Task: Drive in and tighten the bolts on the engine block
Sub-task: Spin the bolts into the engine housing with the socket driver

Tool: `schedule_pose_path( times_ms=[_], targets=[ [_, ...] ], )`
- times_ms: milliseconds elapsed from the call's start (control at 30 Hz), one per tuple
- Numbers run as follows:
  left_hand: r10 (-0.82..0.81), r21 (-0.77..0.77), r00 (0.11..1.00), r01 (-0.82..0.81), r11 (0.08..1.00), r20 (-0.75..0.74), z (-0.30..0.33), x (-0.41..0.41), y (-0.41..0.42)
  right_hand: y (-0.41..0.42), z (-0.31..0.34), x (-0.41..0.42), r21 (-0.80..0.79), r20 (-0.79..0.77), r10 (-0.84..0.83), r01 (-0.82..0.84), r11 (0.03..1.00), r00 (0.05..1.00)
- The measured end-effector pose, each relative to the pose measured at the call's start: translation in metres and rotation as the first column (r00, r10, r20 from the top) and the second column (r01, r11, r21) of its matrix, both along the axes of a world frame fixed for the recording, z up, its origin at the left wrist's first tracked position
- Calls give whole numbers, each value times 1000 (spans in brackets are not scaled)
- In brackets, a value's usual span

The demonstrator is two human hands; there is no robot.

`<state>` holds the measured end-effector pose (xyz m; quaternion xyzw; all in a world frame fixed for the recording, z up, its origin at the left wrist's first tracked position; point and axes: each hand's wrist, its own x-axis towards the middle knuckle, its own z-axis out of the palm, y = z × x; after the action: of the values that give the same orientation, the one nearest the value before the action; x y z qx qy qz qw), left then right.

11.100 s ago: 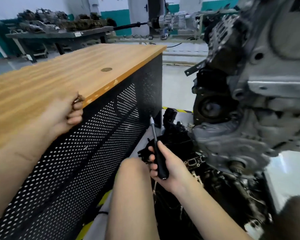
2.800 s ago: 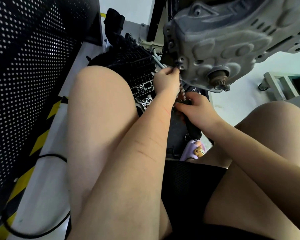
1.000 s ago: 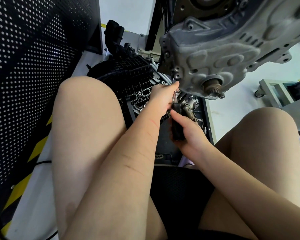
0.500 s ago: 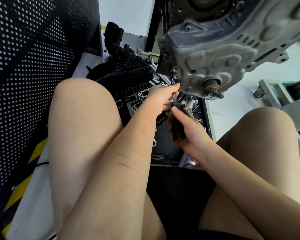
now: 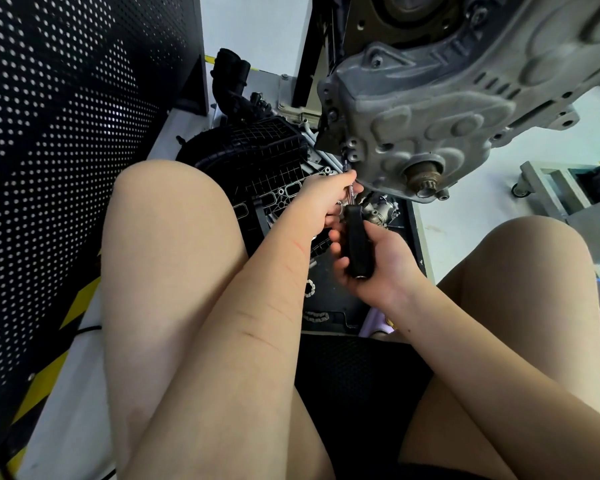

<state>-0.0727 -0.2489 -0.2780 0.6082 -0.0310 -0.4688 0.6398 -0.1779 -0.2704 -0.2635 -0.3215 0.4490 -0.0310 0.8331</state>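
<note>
— Holding the screwdriver [image 5: 357, 242] by its black handle, the right hand [image 5: 374, 261] has its fingers wrapped firmly round it; the left hand [image 5: 326, 199] pinches the thin metal shaft just under the engine block [image 5: 430, 109].

— Where's the bolt?

— Up at the block's lower left corner, where the tip points; the bolt itself is hidden behind the fingers.

— How will it handle?

— Probably light and stiff, but the bare shaft looks slippery. I'd keep the turning grip on the handle and only steady the shaft. The block looks heavy and rigid.
</note>
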Motion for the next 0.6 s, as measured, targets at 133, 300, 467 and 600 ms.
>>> schedule_pose_path(
  times_ms=[133,300,467,600],
  targets=[
    [47,51,997,-50,997,69,-1,-1,-3,2,-1,1,-149,-39,15,-21,989,999],
    [87,30,995,-88,996,55,-4,-2,-6,0,-1,-2,-166,-59,-13,3,986,998],
    [110,32,993,-111,993,43,-5,0,-5,-3,1,-2,-119,-101,13,-25,993,995],
    [75,5,994,-75,997,-83,-3,1,-3,-6,1,-3,-135,-142,0,-20,991,990]
  ],
)
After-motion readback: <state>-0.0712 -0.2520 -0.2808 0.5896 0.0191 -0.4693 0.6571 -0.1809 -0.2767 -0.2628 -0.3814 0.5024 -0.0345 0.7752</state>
